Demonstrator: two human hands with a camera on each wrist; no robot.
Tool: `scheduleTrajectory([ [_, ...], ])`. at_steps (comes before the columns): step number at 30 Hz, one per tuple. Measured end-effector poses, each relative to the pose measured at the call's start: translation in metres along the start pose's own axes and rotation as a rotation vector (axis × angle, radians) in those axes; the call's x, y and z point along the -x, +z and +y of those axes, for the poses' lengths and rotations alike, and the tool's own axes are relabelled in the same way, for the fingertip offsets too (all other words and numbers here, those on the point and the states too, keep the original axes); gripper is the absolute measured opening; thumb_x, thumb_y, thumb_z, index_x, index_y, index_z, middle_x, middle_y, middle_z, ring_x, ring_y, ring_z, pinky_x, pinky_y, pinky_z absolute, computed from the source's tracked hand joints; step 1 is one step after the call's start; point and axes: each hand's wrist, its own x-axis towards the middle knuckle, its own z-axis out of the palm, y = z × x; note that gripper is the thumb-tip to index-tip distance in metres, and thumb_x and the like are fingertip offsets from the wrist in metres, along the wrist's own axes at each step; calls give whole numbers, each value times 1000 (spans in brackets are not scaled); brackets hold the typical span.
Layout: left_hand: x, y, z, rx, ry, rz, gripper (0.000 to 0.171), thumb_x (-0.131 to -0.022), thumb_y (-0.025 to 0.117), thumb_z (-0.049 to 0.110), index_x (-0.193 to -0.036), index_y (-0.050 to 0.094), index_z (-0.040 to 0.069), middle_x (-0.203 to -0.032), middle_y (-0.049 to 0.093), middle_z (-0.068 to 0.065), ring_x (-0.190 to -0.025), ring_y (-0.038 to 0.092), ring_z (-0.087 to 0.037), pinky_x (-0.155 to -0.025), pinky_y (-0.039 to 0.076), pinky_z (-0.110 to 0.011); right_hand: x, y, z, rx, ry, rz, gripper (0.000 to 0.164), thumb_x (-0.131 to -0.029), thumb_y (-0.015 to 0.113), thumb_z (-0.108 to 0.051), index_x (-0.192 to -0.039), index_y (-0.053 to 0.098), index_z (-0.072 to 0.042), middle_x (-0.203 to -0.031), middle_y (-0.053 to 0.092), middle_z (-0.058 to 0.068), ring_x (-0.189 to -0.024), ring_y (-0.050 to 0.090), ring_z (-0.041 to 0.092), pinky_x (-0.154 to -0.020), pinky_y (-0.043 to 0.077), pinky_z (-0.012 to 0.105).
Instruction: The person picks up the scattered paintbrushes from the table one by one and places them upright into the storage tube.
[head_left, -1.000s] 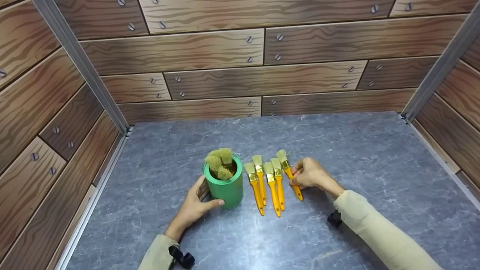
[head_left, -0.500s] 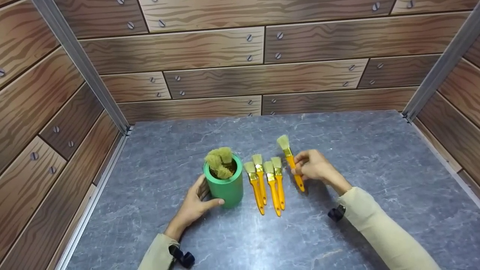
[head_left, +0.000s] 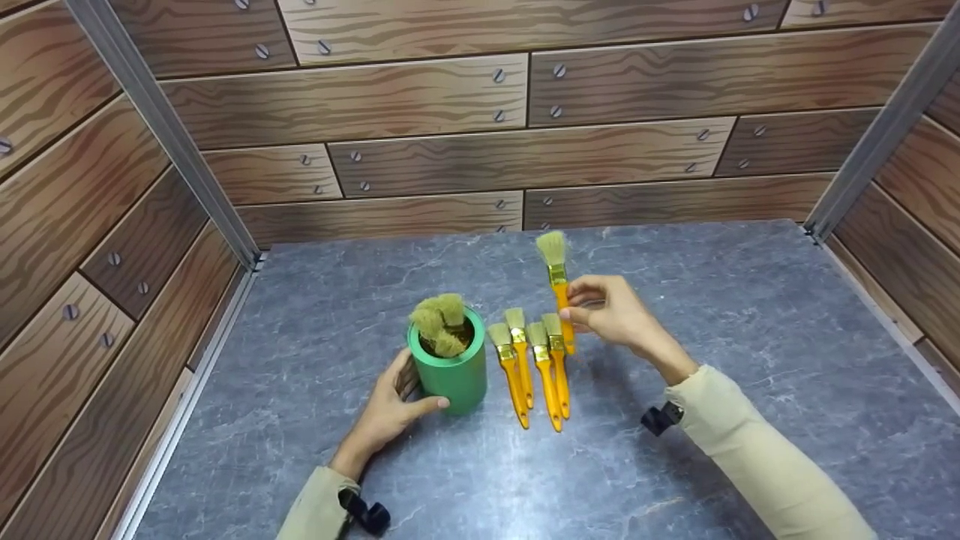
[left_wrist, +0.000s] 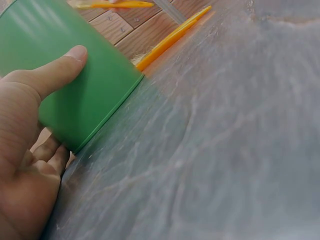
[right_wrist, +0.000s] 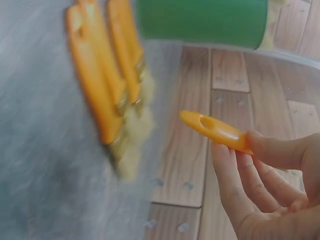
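A green cylindrical container [head_left: 454,386] stands upright with several brush heads [head_left: 439,319] sticking out of its top. Around its side my left hand [head_left: 386,412] holds it, thumb in front and fingers behind, as the left wrist view also shows. My right hand [head_left: 615,311] pinches a paintbrush [head_left: 562,296] by its orange handle, bristles upward, raised above the table. In the right wrist view the handle's end [right_wrist: 215,131] pokes out between thumb and fingers. Several more paintbrushes [head_left: 546,382] lie side by side just right of the container, bristles pointing away from me.
The grey marbled tabletop [head_left: 337,300] reaches to a wood-patterned back wall [head_left: 427,165]. Similar side walls stand left and right, with metal corner posts [head_left: 169,135].
My right hand has lifted the rightmost paintbrush off the table and carried it away from me and slightly left, turning it more upright. The left hand and container have stayed put.
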Motion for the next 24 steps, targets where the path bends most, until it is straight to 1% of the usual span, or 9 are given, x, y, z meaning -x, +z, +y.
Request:
scheduleTrajectory([
  [5, 1, -1, -2, 8, 0, 3, 109, -83, 93, 9, -170, 27, 11, -171, 39, -14, -160, 34, -34, -133, 27, -48, -2, 11, -19, -33, -91, 15, 23, -98, 75, 0, -119, 70, 7, -112, 76, 24, -98, 78, 29, -87, 68, 38],
  [9, 1, -1, -2, 7, -4, 2, 110, -83, 93, 9, -170, 26, 11, -171, 38, -14, -160, 34, -34, -133, 28, -47, -3, 20, -33, -74, -140, 13, 22, -98, 73, 3, -118, 70, 9, -112, 76, 26, -96, 77, 28, -88, 68, 37],
  [13, 0, -1, -1, -2, -4, 0, 111, -83, 93, 10, -170, 25, 11, -172, 38, -14, -160, 34, -33, -133, 28, -47, -4, 28, -46, -71, -184, 8, 20, -98, 72, 3, -118, 71, 8, -111, 77, 24, -95, 77, 28, -88, 68, 38],
  [15, 0, -1, -1, -7, -1, -3, 111, -83, 92, 10, -171, 24, 11, -172, 37, -14, -160, 33, -34, -133, 27, -47, -4, 33, -52, -80, -197, 4, 20, -98, 73, 3, -118, 72, 7, -110, 78, 23, -95, 77, 28, -88, 68, 39],
  [21, 0, -1, -1, -18, 10, -12, 110, -85, 92, 11, -171, 23, 12, -172, 37, -12, -161, 32, -31, -133, 27, -46, -6, 46, -66, -160, -223, -38, 20, -98, 72, 4, -117, 72, 8, -110, 78, 25, -95, 79, 29, -90, 68, 44],
  [24, 0, -1, -1, -18, 10, -12, 109, -85, 92, 11, -171, 24, 13, -172, 38, -11, -161, 33, -30, -133, 27, -46, -7, 51, -72, -158, -235, -48, 19, -98, 72, 3, -117, 73, 6, -109, 78, 23, -94, 79, 29, -89, 68, 44],
])
